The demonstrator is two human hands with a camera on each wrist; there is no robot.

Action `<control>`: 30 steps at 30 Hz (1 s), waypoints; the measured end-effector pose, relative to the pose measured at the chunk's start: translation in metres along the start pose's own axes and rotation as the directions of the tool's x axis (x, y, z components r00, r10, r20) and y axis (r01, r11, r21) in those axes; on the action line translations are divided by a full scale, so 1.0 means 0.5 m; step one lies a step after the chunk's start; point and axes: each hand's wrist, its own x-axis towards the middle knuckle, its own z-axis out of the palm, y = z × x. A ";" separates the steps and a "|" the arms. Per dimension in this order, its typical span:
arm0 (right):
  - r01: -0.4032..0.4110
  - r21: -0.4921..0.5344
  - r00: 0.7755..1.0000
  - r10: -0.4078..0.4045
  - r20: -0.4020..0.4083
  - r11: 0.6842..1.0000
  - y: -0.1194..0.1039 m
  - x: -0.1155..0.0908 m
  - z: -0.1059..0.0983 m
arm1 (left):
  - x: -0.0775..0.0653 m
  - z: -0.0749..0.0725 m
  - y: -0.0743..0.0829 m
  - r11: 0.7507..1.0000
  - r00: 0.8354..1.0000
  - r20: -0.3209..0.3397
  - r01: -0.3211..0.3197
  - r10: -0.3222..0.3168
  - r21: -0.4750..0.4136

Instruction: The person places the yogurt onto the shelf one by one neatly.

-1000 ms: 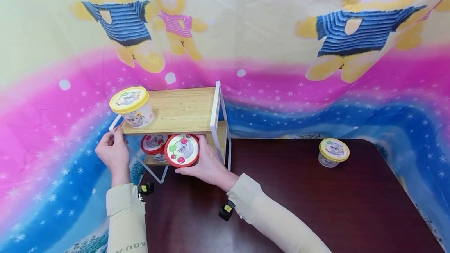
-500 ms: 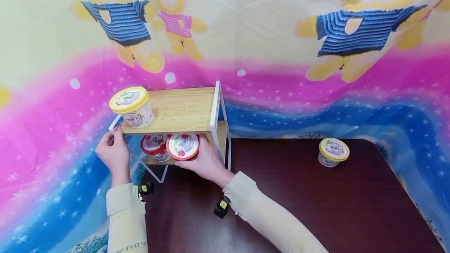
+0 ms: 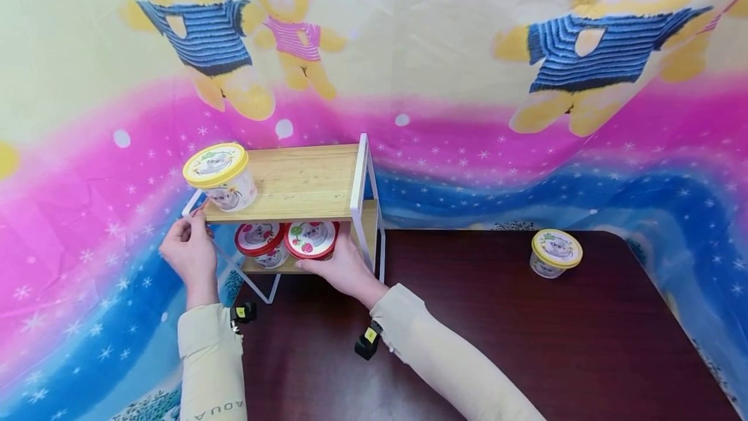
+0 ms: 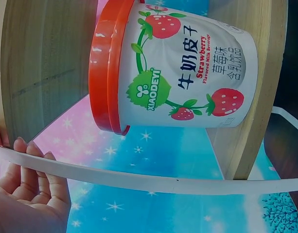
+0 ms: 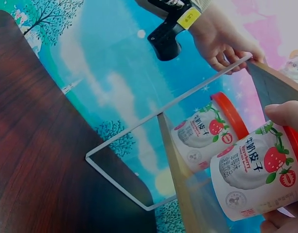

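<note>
My right hand (image 3: pixel 341 264) grips a red-lidded strawberry milk drink cup (image 3: pixel 311 239) between thumb and fingers, just under the top board of a two-tier wooden shelf rack (image 3: pixel 304 177). Left of it, a second red-lidded cup (image 4: pixel 187 73) stands on the lower board; the held cup's lid overlaps it in the head view. My left hand (image 3: pixel 189 249) holds the rack's white frame at the front left corner of the top board, its fingers (image 4: pixel 29 170) curled behind the bar. Above that hand, a yellow-lidded cup (image 3: pixel 221 177) stands on the top board's left end.
Another yellow-lidded cup (image 3: pixel 555 253) stands at the right on the dark wooden table (image 3: pixel 497 330). The rack's white right side frame (image 3: pixel 358 193) rises close beside my right hand. A bear-print cloth (image 3: pixel 444 115) hangs behind the table.
My right hand has moved the red-lidded cup inward and slightly right, from in front of the rack to under the top board. My left hand has kept its hold on the frame.
</note>
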 end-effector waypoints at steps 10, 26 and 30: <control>0.018 -0.004 0.998 -0.019 -0.056 1.000 0.009 0.009 0.004 | 0.005 0.000 -0.005 1.000 1.000 0.006 -0.021 0.021 0.011; -0.016 -0.058 0.999 0.013 -0.051 0.998 0.028 0.011 0.007 | 0.007 -0.001 -0.007 1.000 1.000 0.003 -0.007 0.007 -0.002; -0.013 -0.079 0.999 0.009 -0.046 0.997 0.033 0.011 0.007 | 0.006 -0.001 -0.006 1.000 1.000 0.007 -0.004 0.004 0.019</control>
